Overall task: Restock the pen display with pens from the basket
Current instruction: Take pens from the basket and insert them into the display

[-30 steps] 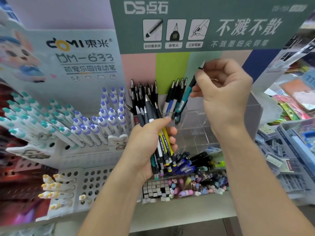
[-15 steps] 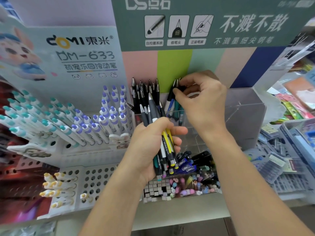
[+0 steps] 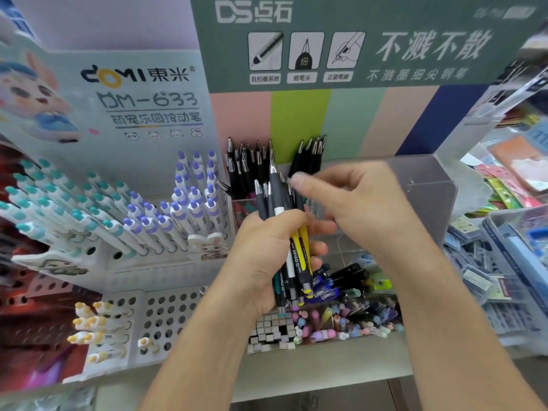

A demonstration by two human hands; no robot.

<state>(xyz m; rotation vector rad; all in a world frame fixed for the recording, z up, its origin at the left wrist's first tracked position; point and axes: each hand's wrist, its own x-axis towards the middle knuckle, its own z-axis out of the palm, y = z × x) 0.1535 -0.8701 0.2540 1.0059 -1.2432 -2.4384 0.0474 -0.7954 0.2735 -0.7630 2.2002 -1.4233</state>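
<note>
Left hand (image 3: 267, 256) grips pen bundle (image 3: 292, 247); right hand (image 3: 350, 209) loosely curled, apparently empty; pens light, stiff, slippery: pinch mid-barrel

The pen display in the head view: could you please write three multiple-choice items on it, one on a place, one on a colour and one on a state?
1. Where do the purple-capped pens stand?
A. left of the black pens
B. right of them
C. beneath the eraser tray

2. What colour is the outermost pen in the bundle of pens?
A. red
B. yellow
C. pink

3. What is the left hand doing?
A. hanging idle
B. pressing the shelf
C. holding the bundle in its grip

Answers: 1 A, they fill the white rack to the left of the black pens. 2 B, a yellow barrel shows at the fingers. 3 C, its fingers curl round the pens while the right hand reaches to their tips.
</note>
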